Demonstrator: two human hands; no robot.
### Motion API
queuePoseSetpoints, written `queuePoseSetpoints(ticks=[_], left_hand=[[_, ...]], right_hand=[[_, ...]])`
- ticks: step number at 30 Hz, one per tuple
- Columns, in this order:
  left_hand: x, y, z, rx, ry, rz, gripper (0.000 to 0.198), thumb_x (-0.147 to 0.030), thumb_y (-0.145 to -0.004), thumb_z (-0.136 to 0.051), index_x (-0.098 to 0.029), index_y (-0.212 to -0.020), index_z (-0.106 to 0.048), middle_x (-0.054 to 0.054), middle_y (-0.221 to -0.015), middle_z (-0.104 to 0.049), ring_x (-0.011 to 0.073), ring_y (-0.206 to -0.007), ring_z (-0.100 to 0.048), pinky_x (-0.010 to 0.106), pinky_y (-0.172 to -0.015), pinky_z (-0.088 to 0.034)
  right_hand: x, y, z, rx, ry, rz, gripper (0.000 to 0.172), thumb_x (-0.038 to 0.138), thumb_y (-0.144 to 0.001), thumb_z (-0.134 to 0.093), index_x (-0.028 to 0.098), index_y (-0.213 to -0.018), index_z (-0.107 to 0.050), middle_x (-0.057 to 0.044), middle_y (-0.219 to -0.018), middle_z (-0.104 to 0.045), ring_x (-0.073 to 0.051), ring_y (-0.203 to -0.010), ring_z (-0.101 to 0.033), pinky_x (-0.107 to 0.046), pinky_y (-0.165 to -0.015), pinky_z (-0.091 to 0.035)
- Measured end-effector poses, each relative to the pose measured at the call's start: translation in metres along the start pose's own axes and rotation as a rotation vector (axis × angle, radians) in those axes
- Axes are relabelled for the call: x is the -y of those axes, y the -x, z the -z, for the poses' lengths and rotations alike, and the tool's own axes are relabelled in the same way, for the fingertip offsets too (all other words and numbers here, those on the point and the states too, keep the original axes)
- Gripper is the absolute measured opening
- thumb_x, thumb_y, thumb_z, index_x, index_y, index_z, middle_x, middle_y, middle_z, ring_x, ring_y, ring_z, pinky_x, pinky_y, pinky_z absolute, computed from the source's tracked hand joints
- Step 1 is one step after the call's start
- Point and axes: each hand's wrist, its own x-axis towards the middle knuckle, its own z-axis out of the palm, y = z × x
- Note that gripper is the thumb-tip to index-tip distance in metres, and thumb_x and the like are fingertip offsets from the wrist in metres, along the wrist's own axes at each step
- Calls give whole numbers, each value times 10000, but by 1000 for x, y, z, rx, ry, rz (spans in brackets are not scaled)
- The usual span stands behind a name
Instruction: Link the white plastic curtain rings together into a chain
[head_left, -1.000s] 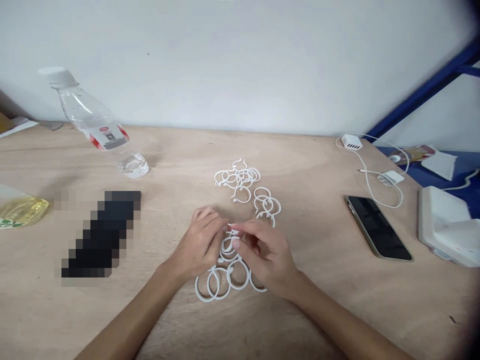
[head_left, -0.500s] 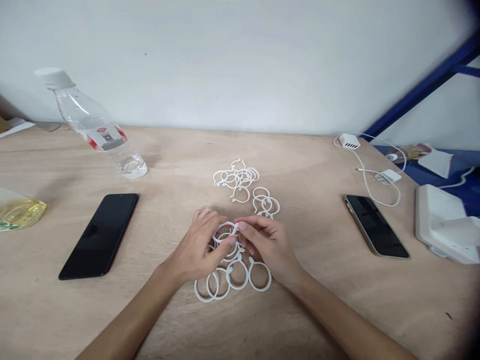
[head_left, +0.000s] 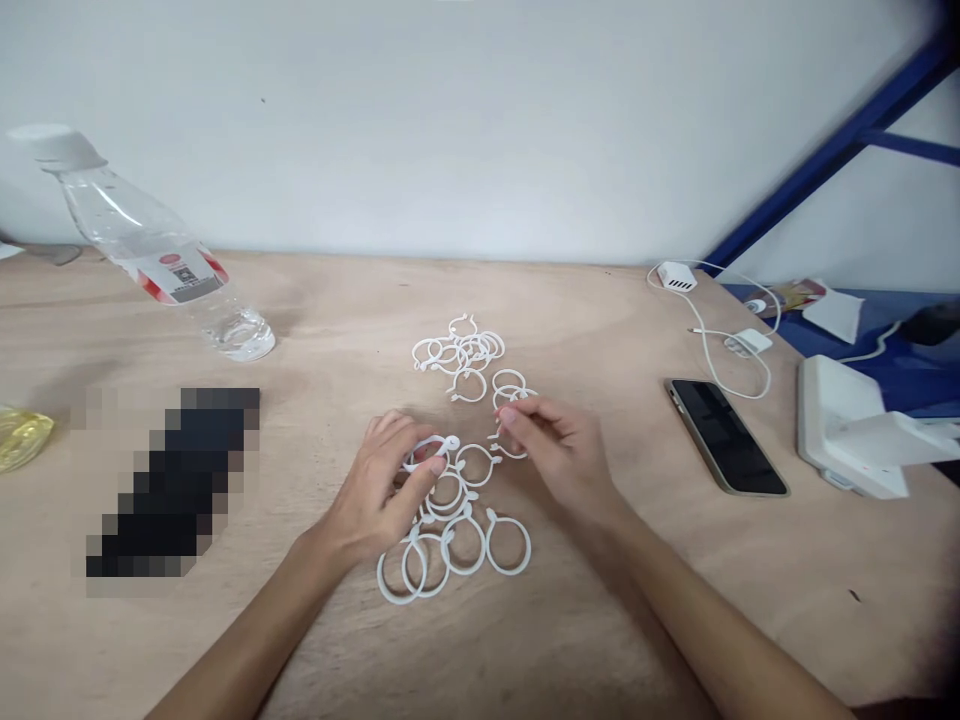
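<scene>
My left hand (head_left: 386, 480) is closed on a white plastic ring (head_left: 429, 447), pinching it between thumb and fingers, with the ring's small round tab pointing right. To the right, my right hand (head_left: 555, 445) has thumb and forefinger together over a few white rings (head_left: 510, 378). Whether those fingertips grip a ring I cannot make out. Below and between the hands lies a group of similar rings (head_left: 508, 546) with leaf-shaped tabs, some overlapping and partly hidden by my left hand. Farther back sits a cluster of thin rings (head_left: 469, 352), several with gaps in their loops.
A tilted-looking water bottle (head_left: 172, 260) stands left, behind a pixelated dark object (head_left: 172, 480). Yellowish clear packaging (head_left: 22, 438) lies at the left edge. Rightward are a phone (head_left: 726, 435), a white cable with adapters (head_left: 709, 350), and a white device (head_left: 847, 430). A wall closes off the back.
My right hand has left the ring held in my left hand and moved right and slightly away, over the other rings. The camera view has turned a little to the right.
</scene>
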Motion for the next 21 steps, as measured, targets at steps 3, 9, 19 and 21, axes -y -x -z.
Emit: queuePoseSetpoints(ticks=[3, 9, 19, 21], left_hand=[[1, -1, 0, -20, -43, 29, 237, -353, -916, -438, -165, -983, -564, 46, -811, -574, 216, -804, -493, 370, -762, -389], [1, 0, -2, 16, -145, 71, 259, -357, -911, -460, -175, -1071, -554, 68, -926, -591, 243, -896, -484, 411, -823, -382], [3, -1, -5, 77, -191, -11, 388, -226, -823, -561, -213, -1210, -555, 73, -1183, -599, 274, -1087, -482, 459, -939, -374], [3, 0, -5, 88, -190, -13, 472, -268, -828, -587, -220, -1288, -496, 78, -1259, -574, 283, -1139, -462, 469, -968, -362]], right_hand=[[-5, -8, 26, -12, 134, 94, 153, 324, -788, -669, 175, -808, -693, -19, -706, -659, -139, -613, -565, -259, -551, -447], [-11, -1, 41, 250, 570, 351, 89, 155, -752, -685, 190, -834, -684, -37, -836, -647, -172, -786, -586, -329, -764, -467], [-11, 2, 29, 212, 455, 272, 84, 176, -841, -594, 176, -763, -625, -4, -690, -601, -141, -657, -529, -296, -684, -429], [-6, 5, 23, 168, 295, 163, 100, 223, -856, -579, 180, -775, -618, -1, -699, -614, -134, -648, -534, -277, -646, -425]])
